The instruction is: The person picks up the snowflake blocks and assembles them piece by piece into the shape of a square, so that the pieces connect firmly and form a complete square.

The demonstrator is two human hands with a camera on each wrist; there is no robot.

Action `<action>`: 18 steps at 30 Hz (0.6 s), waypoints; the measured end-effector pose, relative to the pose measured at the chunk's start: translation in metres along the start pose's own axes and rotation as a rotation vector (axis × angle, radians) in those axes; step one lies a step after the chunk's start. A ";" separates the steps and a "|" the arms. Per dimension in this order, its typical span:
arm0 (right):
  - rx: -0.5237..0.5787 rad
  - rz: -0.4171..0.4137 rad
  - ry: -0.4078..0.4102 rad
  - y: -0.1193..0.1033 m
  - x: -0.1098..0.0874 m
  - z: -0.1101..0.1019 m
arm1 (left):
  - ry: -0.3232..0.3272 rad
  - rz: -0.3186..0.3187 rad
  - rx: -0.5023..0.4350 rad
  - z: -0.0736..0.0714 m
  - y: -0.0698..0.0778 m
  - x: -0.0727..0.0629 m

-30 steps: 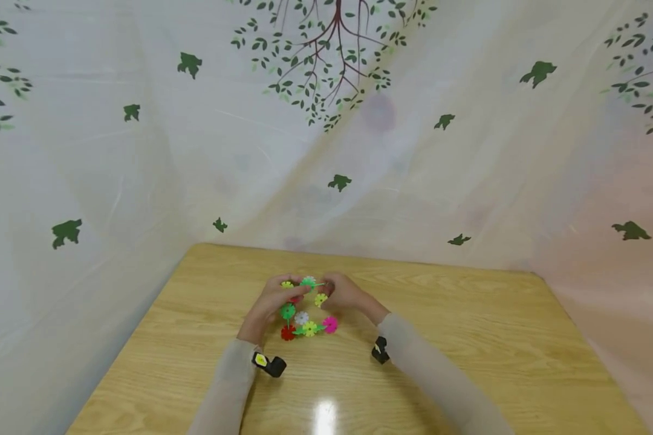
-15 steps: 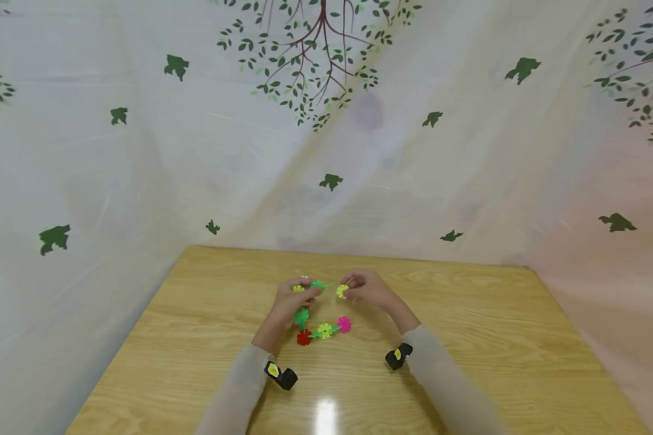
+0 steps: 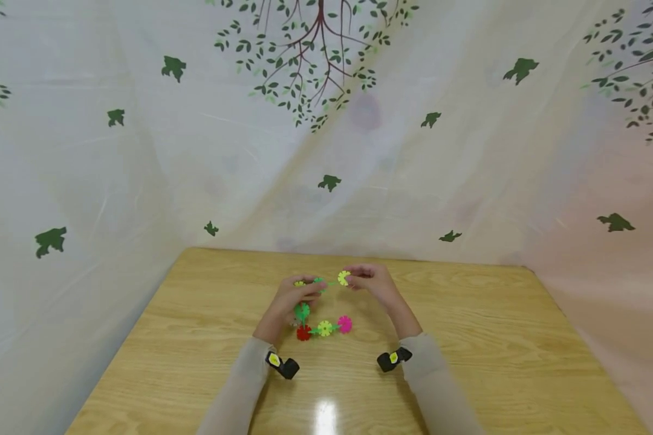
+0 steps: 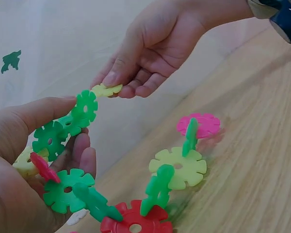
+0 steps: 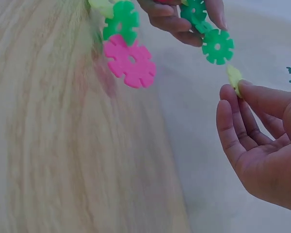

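A chain of slotted, flower-shaped plastic discs hangs from my left hand [image 3: 289, 300], which grips its upper part between thumb and fingers. A green disc [image 4: 86, 108] sticks out at the chain's upper end. Lower down come another green disc [image 4: 68, 190], a red disc [image 4: 136, 221], a yellow disc [image 4: 178, 167] and a pink disc [image 5: 131, 60] at the other end. My right hand [image 3: 376, 284] pinches a loose yellow disc [image 5: 234, 77] by its edge. That disc is right beside the green end; whether they touch I cannot tell.
A wooden table [image 3: 468, 338] lies under both hands, with its back edge beyond them. Pale cloth [image 3: 250, 151] printed with leaves and birds hangs behind it. Partly hidden by the left hand is a white disc [image 4: 76, 217].
My right hand has moved away from the left with its yellow disc, then lifted that disc level with the chain's green end. The left hand keeps its hold.
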State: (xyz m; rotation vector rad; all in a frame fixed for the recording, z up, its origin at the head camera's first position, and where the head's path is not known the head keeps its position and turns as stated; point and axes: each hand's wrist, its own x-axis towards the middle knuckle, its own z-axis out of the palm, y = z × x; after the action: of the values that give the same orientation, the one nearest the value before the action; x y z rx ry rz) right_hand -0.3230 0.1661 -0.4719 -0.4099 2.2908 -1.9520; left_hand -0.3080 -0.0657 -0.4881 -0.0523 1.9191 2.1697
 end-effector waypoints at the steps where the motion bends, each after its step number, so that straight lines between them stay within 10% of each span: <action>1: 0.003 -0.007 0.007 0.000 0.001 0.001 | -0.001 -0.002 -0.005 -0.001 0.001 0.001; 18: 0.083 -0.047 0.044 0.005 0.004 0.020 | 0.009 0.029 -0.033 -0.004 -0.004 0.006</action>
State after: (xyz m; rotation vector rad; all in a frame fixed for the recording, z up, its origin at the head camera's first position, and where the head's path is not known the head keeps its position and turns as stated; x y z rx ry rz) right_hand -0.3220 0.1466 -0.4796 -0.4207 2.2363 -2.0907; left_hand -0.3132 -0.0678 -0.4934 -0.0409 1.9007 2.2238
